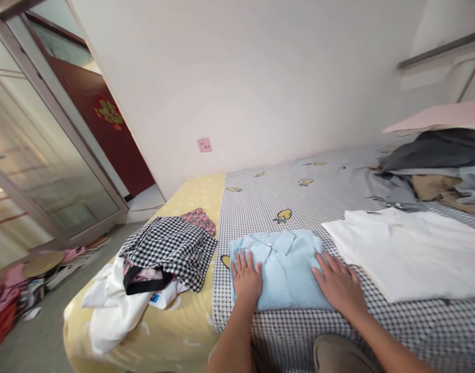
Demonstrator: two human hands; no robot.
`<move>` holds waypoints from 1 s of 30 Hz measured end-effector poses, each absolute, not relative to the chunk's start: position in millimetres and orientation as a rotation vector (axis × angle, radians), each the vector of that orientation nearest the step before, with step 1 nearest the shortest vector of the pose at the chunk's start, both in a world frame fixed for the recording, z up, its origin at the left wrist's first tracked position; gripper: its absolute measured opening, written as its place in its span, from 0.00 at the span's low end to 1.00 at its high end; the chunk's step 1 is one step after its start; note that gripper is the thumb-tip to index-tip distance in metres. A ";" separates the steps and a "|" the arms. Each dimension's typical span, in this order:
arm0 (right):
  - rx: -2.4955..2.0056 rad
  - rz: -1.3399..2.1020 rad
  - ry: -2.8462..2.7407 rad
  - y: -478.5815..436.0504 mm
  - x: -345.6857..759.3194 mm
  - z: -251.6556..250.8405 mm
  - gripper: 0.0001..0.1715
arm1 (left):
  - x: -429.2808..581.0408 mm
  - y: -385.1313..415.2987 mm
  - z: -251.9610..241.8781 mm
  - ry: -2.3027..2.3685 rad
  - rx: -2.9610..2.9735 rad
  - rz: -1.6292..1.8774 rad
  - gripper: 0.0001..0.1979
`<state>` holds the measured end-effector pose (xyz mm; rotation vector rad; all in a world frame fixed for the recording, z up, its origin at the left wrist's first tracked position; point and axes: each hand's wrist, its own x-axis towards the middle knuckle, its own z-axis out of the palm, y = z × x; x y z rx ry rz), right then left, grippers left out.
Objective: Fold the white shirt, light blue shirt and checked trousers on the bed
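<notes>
A light blue collared shirt (288,277), folded into a neat rectangle, lies on the checked bed sheet (261,202) in front of me. On its left side rests my left hand (246,275), flat with the fingers spread. My right hand (340,285) lies at the shirt's right edge, its fingers stretched out over the cloth. Neither hand grips anything. Just right of my right hand a white shirt (420,254) is laid out on the sheet.
Left on the yellow sheet (198,331) sits a loose heap with a black-and-white checked garment (171,243) and white cloth (116,311). Dark and brown clothes (435,160) are piled at the right. A glass door (58,155) and floor clutter (39,274) are at the left.
</notes>
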<state>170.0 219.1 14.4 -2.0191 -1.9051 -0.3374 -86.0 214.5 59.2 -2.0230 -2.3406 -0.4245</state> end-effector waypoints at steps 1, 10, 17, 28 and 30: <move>-2.016 -0.335 -1.903 218.8 170.1 14.6 0.33 | -87.1 213.3 59.1 -2.331 -2.029 -0.434 0.29; -2.019 -0.305 -1.910 216.9 172.3 15.4 0.33 | -90.6 208.3 53.1 -2.308 -2.041 -0.494 0.28; -1.982 -0.221 -1.868 220.1 174.4 14.5 0.32 | -93.6 208.4 55.6 -2.385 -1.934 -0.548 0.27; -2.155 0.094 -1.633 233.2 182.9 38.3 0.36 | -136.2 212.4 59.3 -2.651 -1.704 -0.549 0.43; -2.201 0.126 -1.618 236.9 183.4 45.9 0.33 | -135.4 211.2 65.4 -2.674 -1.725 -0.507 0.39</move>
